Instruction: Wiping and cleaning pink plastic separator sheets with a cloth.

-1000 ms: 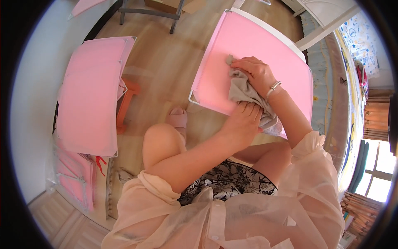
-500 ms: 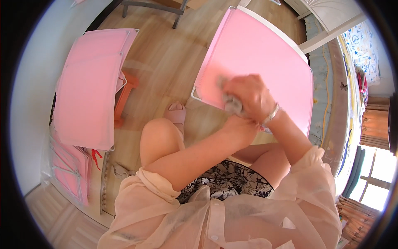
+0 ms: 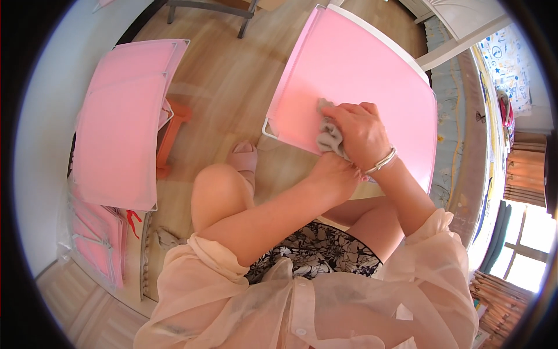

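A large pink panel (image 3: 372, 64) with a thin white wire frame is tilted in front of me, its near edge at my knees. My right hand (image 3: 363, 131), with a bracelet on the wrist, presses a bunched grey cloth (image 3: 330, 138) on the panel's lower left part. Just below it, my left hand (image 3: 336, 175) is closed at the panel's near edge, its fingers curled and partly hidden. The cloth's lower end reaches the left hand.
At the left stands another stack of pink wire-framed panels (image 3: 119, 128), with an orange stool (image 3: 174, 136) behind it. More folded pink panels (image 3: 96, 238) lie below, beside a red ribbon (image 3: 133, 222). A bed (image 3: 465, 134) runs along the right. A grey metal frame (image 3: 212, 9) stands at the far side.
My right hand and the cloth have shifted slightly right on the panel and are no longer blurred. The left hand stays at the near edge.
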Demonstrator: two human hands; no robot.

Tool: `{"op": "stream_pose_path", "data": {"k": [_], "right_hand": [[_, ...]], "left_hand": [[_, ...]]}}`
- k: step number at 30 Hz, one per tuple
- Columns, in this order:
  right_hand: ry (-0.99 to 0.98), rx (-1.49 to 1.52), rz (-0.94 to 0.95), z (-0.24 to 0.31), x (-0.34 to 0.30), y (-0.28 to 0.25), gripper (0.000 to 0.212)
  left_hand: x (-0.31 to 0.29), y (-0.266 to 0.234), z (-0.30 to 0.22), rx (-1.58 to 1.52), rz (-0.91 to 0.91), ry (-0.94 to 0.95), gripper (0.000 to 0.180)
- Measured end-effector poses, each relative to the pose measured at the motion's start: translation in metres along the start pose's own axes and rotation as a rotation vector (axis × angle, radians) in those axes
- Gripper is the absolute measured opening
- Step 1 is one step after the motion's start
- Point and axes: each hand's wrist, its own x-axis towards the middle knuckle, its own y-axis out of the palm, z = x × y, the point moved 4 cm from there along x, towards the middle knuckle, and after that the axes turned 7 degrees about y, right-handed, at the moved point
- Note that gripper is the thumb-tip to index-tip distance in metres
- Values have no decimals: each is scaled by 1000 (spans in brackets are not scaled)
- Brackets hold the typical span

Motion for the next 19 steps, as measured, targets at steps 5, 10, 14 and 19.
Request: {"op": "stream_pose_path", "data": {"k": [5, 10, 14, 19], "right_hand": [[-206, 180, -21, 22, 10, 11, 26], [312, -144, -115, -71, 15, 1, 28], [961, -349, -304, -184, -71, -31, 23], [1162, -240, -350, -183, -104, -41, 26]], "left_hand": [[4, -7, -7, -206, 160, -139, 38], [7, -12, -12, 319, -78, 170, 52], [14, -7, -19, 352, -63, 166, 60], [21, -12, -11, 553, 134, -33, 69]]}}
